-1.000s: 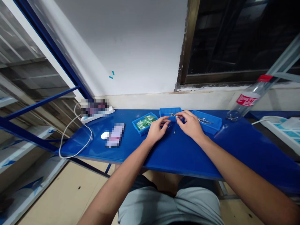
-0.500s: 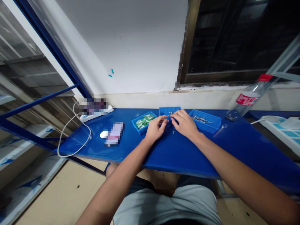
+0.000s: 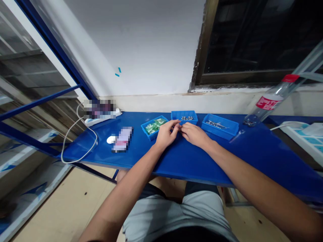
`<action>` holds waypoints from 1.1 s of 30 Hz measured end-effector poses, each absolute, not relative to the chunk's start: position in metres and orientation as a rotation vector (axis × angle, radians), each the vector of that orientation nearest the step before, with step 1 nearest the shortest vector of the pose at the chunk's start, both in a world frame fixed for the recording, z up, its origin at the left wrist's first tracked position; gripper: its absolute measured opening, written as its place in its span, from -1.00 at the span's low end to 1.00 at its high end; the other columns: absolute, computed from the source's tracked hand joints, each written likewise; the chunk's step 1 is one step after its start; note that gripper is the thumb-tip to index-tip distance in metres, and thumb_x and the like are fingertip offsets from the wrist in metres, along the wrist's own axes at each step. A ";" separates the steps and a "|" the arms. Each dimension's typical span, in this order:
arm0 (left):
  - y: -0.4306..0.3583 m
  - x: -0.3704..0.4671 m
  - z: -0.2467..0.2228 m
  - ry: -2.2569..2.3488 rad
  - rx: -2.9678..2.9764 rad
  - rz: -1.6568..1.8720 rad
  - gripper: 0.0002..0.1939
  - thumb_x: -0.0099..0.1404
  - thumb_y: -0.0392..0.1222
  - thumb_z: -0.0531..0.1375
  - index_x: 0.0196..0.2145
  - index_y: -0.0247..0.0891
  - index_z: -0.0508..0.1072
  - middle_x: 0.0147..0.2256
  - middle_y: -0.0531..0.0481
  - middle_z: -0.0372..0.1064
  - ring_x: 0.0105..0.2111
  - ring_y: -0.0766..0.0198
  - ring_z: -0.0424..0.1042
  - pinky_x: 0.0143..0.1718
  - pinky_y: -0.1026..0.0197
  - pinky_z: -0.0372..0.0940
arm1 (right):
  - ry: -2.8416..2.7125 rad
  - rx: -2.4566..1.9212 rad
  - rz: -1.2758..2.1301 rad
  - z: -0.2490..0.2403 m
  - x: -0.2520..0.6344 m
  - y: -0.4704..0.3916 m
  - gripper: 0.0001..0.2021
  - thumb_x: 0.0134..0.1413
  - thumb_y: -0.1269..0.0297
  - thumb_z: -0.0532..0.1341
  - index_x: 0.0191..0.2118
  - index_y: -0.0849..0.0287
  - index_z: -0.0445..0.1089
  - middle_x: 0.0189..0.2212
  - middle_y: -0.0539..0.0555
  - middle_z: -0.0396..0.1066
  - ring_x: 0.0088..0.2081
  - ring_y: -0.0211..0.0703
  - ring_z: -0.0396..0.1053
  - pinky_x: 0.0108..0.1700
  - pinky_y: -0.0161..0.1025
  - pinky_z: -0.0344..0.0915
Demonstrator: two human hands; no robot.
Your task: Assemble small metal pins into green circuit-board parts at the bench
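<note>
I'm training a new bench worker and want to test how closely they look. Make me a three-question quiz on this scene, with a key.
1. True or false: the left hand and right hand are close together.
2. Multiple choice: of the three blue trays, which holds the short, shiny metal pieces?
a) the left one
b) the middle one
c) the right one
3. Fill in: the clear bottle has a ____ cap.

Key: 1. true; 2. b; 3. red
</note>
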State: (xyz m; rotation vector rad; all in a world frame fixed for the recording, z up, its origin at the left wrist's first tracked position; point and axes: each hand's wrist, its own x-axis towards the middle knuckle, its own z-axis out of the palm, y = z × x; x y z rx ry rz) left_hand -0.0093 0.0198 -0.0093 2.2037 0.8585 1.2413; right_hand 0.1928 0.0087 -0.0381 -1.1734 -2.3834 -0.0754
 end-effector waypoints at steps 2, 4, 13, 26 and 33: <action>0.020 -0.009 -0.009 0.857 2.216 1.244 -0.72 0.53 -0.14 0.13 0.05 -0.26 0.56 -0.10 -0.14 0.64 -0.16 0.15 0.63 -0.09 0.16 0.51 | -2.381 -1.182 -0.108 -0.036 0.191 0.008 -0.76 0.28 0.49 0.20 -0.06 0.13 0.56 -0.16 0.20 0.52 -0.01 0.13 0.41 0.10 0.06 0.42; 0.019 -0.010 -0.007 0.865 2.223 1.256 -0.72 0.53 -0.14 0.13 0.04 -0.25 0.57 -0.10 -0.14 0.64 -0.16 0.15 0.63 -0.11 0.17 0.51 | -2.349 -1.165 -0.124 -0.031 0.189 0.005 -0.75 0.30 0.47 0.19 -0.03 0.13 0.55 -0.13 0.21 0.50 0.02 0.15 0.39 0.12 0.10 0.41; 0.017 -0.012 -0.006 0.866 2.069 1.156 -0.61 0.56 0.02 0.10 0.12 -0.25 0.54 -0.35 -0.05 0.60 -0.47 0.25 0.55 -0.35 0.25 0.47 | -1.936 -1.120 0.056 -0.010 0.183 -0.016 -0.80 0.46 0.25 0.11 -0.05 0.04 0.50 -0.15 0.16 0.49 -0.07 0.07 0.45 0.06 0.01 0.40; 0.033 -0.004 -0.017 0.684 1.779 1.154 -0.72 0.39 -0.07 0.27 -0.07 -0.31 0.58 -0.16 -0.14 0.65 -0.23 0.17 0.65 -0.17 0.16 0.58 | -1.938 -1.091 0.180 -0.010 0.182 -0.018 -0.89 0.36 0.29 0.20 -0.16 0.02 0.50 -0.14 0.12 0.55 -0.05 0.03 0.48 0.00 -0.04 0.46; 0.032 -0.003 -0.024 0.621 1.791 1.099 -0.47 0.34 -0.26 0.29 0.23 -0.24 0.30 -0.17 -0.12 0.64 -0.18 0.17 0.67 -0.07 0.14 0.57 | -1.638 -1.165 0.403 -0.012 0.183 -0.012 -0.73 0.32 0.11 0.25 0.05 0.06 0.50 -0.22 0.09 0.55 -0.27 -0.10 0.52 -0.29 -0.18 0.47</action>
